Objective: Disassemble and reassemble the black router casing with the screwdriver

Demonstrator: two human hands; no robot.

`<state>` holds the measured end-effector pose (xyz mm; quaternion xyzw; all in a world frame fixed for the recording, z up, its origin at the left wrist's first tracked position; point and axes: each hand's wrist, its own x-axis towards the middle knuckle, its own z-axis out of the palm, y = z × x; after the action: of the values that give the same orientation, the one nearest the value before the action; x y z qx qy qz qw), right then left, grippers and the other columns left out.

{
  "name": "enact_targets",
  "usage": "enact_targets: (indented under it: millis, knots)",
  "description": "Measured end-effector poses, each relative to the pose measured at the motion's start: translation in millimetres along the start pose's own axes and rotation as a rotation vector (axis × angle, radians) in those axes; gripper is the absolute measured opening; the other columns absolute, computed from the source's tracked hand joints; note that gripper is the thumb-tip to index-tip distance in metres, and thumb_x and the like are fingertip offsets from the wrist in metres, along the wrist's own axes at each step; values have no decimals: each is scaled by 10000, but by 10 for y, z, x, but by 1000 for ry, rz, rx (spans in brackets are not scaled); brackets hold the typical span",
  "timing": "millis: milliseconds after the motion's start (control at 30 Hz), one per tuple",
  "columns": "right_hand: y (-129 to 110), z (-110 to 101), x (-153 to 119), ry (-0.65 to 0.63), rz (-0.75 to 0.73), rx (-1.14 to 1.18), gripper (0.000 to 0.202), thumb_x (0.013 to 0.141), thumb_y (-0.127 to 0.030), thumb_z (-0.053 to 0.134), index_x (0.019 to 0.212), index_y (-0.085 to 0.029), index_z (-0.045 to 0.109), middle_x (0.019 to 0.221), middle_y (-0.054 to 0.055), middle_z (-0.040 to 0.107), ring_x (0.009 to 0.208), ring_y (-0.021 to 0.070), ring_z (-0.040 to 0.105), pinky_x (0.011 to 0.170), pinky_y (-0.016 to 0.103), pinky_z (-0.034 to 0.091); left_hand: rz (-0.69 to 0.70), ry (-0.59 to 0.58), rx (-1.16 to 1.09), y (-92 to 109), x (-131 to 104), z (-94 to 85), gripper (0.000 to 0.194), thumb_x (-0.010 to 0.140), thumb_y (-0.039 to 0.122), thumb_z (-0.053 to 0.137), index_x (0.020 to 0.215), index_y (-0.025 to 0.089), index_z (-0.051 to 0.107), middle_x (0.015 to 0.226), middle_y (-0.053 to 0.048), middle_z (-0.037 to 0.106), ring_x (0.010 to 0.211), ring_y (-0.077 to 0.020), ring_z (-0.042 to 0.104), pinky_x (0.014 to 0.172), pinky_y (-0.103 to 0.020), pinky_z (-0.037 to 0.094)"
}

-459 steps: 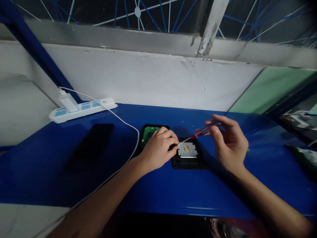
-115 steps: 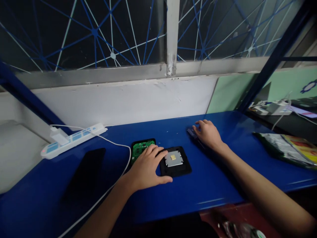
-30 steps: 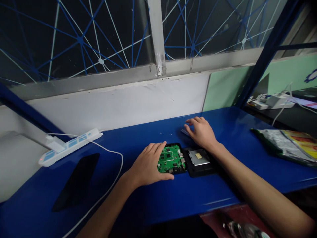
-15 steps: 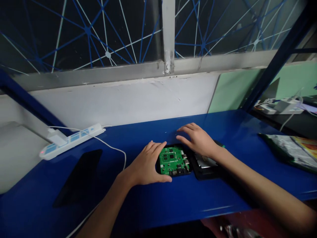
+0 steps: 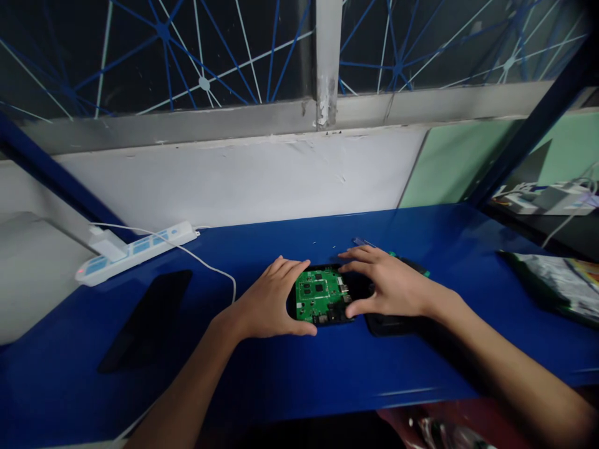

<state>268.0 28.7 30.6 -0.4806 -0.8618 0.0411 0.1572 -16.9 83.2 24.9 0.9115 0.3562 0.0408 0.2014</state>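
Observation:
A green circuit board point(image 5: 318, 293) sits in a black case on the blue table. My left hand point(image 5: 271, 299) grips the left side of this case, thumb at the near edge and fingers at the far edge. Around the right side is my right hand point(image 5: 390, 284), its fingers at the far right corner and its thumb by the near right one. A black cover point(image 5: 390, 325) lies on the table, partly hidden under my right hand. Behind that hand, a dark tool with green ends point(image 5: 414, 267) shows in part.
A white power strip point(image 5: 140, 251) with a plug and white cable lies at the back left. Near it is a black flat object point(image 5: 147, 318). A shiny package point(image 5: 556, 280) lies at the right. A thin screwdriver-like item point(image 5: 361, 242) is behind my right hand.
My right hand has come down and left from above the cover to the right side of the board's case. My left hand stays on the case. The view has shifted slightly.

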Motion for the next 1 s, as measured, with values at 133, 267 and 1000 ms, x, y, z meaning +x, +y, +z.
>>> enact_targets:
  millis: [133, 267, 1000]
  knots:
    - [-45, 8, -11, -26, -33, 45, 878, 629, -781, 734, 1249, -161, 688, 1451, 201, 570, 1360, 390, 521, 1150, 585, 386, 0, 17, -14, -15, 2, 7, 1200, 619, 750, 756, 1584, 233, 264, 1608, -143, 332, 1498, -492, 161, 1156, -713, 248]
    - [-79, -4, -3, -83, -32, 72, 860, 592, -704, 817, 1228, -137, 700, 1443, 233, 567, 1383, 394, 497, 1160, 576, 373, 13, 20, -43, -41, 31, 24, 1198, 600, 735, 770, 1577, 246, 280, 1597, -150, 338, 1488, -508, 169, 1135, -742, 244]
    - [-75, 13, 12, -63, -17, 333, 640, 601, -553, 879, 1062, -229, 574, 1428, 133, 544, 1281, 347, 555, 1065, 502, 474, 150, 111, -152, -100, 87, 88, 1139, 550, 655, 836, 1511, 252, 376, 1407, -152, 478, 1316, -469, 405, 1054, -700, 385]
